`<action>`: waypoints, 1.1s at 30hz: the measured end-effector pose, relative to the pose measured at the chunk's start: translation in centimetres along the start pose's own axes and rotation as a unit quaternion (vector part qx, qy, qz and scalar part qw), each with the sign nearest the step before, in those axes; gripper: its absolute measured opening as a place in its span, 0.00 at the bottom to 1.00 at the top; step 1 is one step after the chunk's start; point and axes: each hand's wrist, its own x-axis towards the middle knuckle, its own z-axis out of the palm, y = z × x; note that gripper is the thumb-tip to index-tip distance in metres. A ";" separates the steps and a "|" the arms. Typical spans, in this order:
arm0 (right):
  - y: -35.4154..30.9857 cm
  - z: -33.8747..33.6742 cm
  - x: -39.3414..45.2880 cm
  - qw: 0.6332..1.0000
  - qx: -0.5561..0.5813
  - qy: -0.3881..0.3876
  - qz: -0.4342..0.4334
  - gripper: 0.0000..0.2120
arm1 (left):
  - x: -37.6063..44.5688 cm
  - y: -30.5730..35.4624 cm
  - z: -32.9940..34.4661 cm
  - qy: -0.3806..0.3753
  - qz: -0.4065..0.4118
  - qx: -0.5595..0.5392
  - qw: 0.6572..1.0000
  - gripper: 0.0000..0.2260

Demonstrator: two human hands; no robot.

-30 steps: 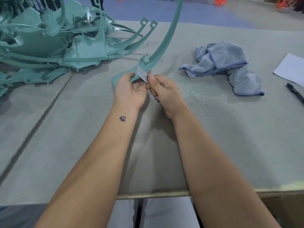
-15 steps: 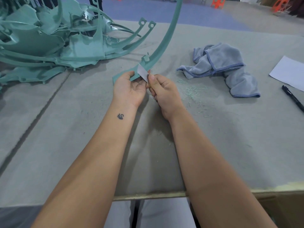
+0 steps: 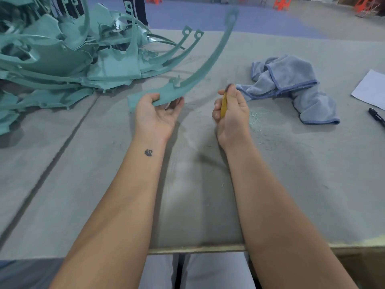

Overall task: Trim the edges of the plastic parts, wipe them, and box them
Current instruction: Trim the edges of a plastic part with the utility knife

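Note:
A long curved teal plastic part [image 3: 200,65] arcs up and away from my left hand [image 3: 156,113], which holds its flat lower end between thumb and fingers, palm up. Its far end with a ring is blurred. My right hand [image 3: 231,109] is apart from the part, to the right, with its fingers curled round a small yellow-handled trimming blade [image 3: 224,103] held upright. A grey-blue wiping cloth [image 3: 291,86] lies crumpled on the table beyond my right hand. No box shows in view.
A big pile of teal plastic parts [image 3: 62,59] fills the table's far left. Thin teal shavings [image 3: 256,119] lie by my right hand. A white sheet of paper [image 3: 370,88] and a black pen [image 3: 377,117] sit at the right edge. The grey table [image 3: 208,195] ends near my lap.
My hands have come apart: the right hand with the blade has pulled off the part to the right. The left hand has turned palm up and the part has swung lower.

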 end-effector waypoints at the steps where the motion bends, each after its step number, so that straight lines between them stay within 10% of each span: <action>1: -0.1 -0.1 0.0 1.000 0.004 0.000 0.003 0.13 | 0.1 0.0 0.0 0.004 0.012 0.027 1.000 0.13; 13: -0.7 0.9 -1.0 0.987 -0.148 -0.057 0.004 0.08 | 0.3 -0.3 -0.5 0.015 0.071 0.200 0.977 0.04; 20: -1.0 0.5 -0.6 0.994 -0.105 -0.025 0.020 0.07 | -0.1 -0.5 -0.8 -0.130 0.013 0.110 0.985 0.11; 26: -1.1 0.5 -0.5 0.992 -0.121 -0.028 0.035 0.07 | 0.1 -1.3 -0.9 -0.064 0.024 0.126 0.990 0.04; 33: -1.3 0.5 -0.6 0.990 -0.089 -0.048 0.094 0.09 | 0.0 -1.4 -1.2 -0.040 0.032 0.120 0.991 0.28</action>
